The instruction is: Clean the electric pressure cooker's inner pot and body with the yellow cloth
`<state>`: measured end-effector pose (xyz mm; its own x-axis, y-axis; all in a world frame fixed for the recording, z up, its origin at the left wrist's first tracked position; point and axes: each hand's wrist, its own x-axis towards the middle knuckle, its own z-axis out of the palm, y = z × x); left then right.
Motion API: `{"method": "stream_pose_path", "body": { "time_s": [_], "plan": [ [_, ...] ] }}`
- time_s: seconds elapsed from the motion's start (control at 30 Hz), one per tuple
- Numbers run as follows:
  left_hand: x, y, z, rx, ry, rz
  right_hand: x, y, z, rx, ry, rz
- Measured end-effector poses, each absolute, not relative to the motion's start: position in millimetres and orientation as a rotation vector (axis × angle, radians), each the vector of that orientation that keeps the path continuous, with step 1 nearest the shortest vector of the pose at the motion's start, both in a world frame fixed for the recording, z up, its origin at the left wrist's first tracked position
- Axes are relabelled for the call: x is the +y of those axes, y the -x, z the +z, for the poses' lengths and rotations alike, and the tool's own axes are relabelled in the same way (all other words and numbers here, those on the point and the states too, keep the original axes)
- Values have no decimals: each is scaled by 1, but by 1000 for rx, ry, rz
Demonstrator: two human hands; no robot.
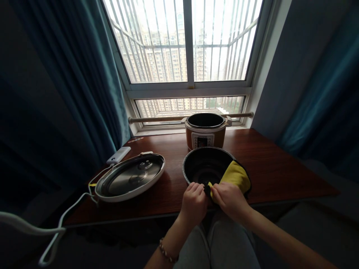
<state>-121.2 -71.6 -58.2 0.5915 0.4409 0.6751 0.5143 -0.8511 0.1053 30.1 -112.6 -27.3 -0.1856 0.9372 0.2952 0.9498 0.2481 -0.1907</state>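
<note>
A yellow cloth (pixel 238 178) with a dark edging drapes over the right side of a black inner cooking pot (pixel 209 164) at the table's near edge. My right hand (pixel 230 197) is closed on the cloth, with a yellow tip poking out by the thumb. Close beside it, my left hand (pixel 193 200) is closed at the pot's near rim. A dark, fringed bit of the cloth shows between the two hands and seems pinched in the left fingers. What lies inside the left fist is hidden.
Behind the pot stands a brown and white electric pressure cooker (pixel 206 132), lidless. To the left, its round lid (pixel 131 175) lies underside up. A white power strip (pixel 119 155) with white cables (pixel 63 220) sits at the left edge of the wooden table (pixel 280 168). A window is beyond.
</note>
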Motion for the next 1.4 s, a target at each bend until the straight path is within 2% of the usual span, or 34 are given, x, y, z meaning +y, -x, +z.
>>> {"method": "stream_pose_path", "body": {
  "time_s": [0.13, 0.47, 0.63, 0.8, 0.97, 1.1, 1.4],
  "plan": [
    [-75, 121, -59, -859, 2720, -1056, -112, -57, -25, -2253, 1655, 21],
    [-77, 120, -59, -937, 2755, -1012, -40, -150, -1, -2581, 1450, 572],
    [-78, 121, -55, -937, 2812, -1026, 7, -170, 3, -2480, 1704, 298],
    [-79, 120, -53, -983, 2861, -1009, 54, -160, -5, -2437, 1745, 403],
    [-81, 120, -51, -1024, 2887, -966, 85, -124, -5, -2631, 1761, 221],
    [-82, 120, -51, -1041, 2887, -965, 94, -101, -3, -2739, 1755, 65],
    [-83, 116, -56, -1081, 2809, -1020, 78, -119, -3, -2643, 1756, 87]
  ]
}}
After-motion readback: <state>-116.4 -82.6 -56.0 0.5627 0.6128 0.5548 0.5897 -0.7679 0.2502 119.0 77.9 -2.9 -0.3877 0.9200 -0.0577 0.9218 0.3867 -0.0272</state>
